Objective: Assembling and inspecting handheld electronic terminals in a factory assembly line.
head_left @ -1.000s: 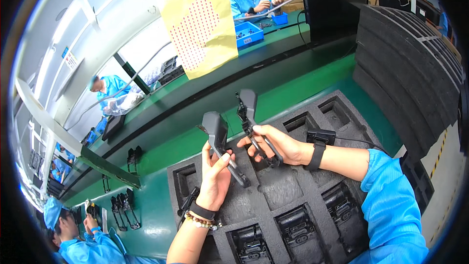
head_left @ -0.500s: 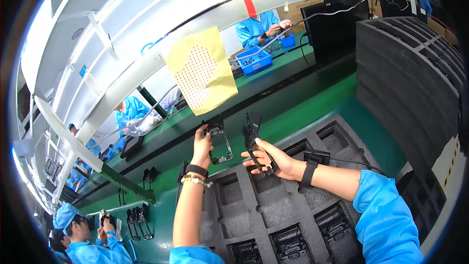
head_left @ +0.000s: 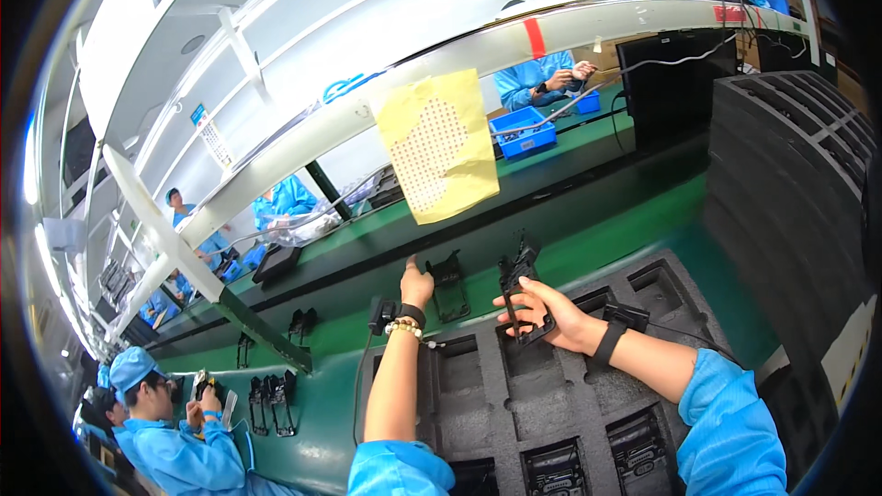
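Note:
My left hand (head_left: 418, 288) is up beyond the far edge of the foam tray, its fingers closed at the side of a thin black rectangular frame (head_left: 449, 290); part of the grip is hidden. To its right, my right hand (head_left: 555, 313) grips a second black frame (head_left: 526, 298), which stands tilted over the tray, a dark piece at its upper end. The dark grey foam tray (head_left: 501, 406) lies beneath both forearms. Several similar black frame parts (head_left: 555, 470) rest in its near pockets, while pockets at the far side show bare foam.
A tall stack of black foam trays (head_left: 781, 165) stands at the right. More black frames (head_left: 273, 404) lie on the green bench at left, near a co-worker in blue (head_left: 175, 436). A yellow sheet (head_left: 436, 147) hangs from the white rail. Blue bins (head_left: 526, 132) sit on the bench behind.
The view has shifted, so the scene sits farther right and lower. The frame at my left hand has turned and appears darker. My right hand still holds its frame, now tilted differently.

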A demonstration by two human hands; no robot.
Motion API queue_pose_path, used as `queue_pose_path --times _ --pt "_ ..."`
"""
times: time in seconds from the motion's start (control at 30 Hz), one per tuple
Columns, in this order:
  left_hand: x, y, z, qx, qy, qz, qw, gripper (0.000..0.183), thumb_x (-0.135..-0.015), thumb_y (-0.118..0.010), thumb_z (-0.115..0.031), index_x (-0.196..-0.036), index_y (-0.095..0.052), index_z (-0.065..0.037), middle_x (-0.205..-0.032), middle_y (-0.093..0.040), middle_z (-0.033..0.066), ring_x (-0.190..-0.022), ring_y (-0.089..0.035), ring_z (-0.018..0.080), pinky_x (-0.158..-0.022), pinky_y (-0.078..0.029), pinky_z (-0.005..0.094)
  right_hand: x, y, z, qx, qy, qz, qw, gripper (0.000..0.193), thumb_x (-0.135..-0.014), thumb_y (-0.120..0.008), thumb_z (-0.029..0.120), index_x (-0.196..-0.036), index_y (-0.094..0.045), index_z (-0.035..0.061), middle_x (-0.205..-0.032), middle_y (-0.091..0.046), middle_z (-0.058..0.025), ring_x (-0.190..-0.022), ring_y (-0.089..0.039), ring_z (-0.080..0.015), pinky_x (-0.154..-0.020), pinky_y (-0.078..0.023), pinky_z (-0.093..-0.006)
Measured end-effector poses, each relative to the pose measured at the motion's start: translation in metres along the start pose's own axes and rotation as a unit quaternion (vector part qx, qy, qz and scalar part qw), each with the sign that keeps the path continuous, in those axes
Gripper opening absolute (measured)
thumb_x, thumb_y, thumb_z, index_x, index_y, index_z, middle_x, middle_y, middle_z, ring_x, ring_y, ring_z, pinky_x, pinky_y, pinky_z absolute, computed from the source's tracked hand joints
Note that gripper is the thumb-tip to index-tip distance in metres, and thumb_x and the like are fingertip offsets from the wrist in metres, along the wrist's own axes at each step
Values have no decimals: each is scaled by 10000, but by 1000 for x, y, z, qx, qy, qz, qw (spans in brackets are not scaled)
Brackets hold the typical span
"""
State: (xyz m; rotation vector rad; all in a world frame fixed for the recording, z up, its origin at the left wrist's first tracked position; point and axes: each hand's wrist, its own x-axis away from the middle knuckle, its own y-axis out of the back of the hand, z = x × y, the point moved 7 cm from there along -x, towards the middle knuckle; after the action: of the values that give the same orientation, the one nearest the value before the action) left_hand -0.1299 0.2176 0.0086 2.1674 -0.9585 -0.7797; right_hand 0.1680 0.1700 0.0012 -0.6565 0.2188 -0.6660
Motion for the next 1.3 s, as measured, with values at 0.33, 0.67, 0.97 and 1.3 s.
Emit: queue_pose_path --times 0.33,0.67,0.97,1.3 --pt "134 20 -49 -117 -249 91 957 368 -1002 -411 -332 -1192 -616 -93 -1356 -541 183 -1178 -564 378 -992 -457 469 5 1 4 1 -1 1 1000 277 -999 -528 346 -1139 -541 107 -1236 -579 -134 -1087 -602 -263 -893 -539 -419" --pt "138 30 -48 -69 -251 135 956 365 -1007 -372 -330 -1020 -628 -70 -1043 -683 161 -960 -652 365 -809 -523 487 -15 1 20 47 -35 30 998 532 -1015 -405 520 -1309 -485 84 -1237 -580 -146 -1047 -619 -305 -820 -540 -416" --pt "135 23 -47 -54 -239 155 957 355 -985 -388 -340 -1015 -642 -94 -926 -698 194 -889 -661 400 -778 -519 515 -90 110 89 370 -16 -209 905 336 -1046 -350 163 -1279 -405 -73 -1292 -541 -242 -1089 -633 -351 -759 -578 -426" --pt "132 23 -53 -56 -234 162 957 358 -968 -414 -354 -1018 -668 -106 -943 -706 177 -895 -668 386 -782 -525 488 -122 174 101 665 52 -359 653 441 -918 -569 232 -1258 -535 -46 -1181 -629 -234 -1010 -644 -423 -882 -525 -423"
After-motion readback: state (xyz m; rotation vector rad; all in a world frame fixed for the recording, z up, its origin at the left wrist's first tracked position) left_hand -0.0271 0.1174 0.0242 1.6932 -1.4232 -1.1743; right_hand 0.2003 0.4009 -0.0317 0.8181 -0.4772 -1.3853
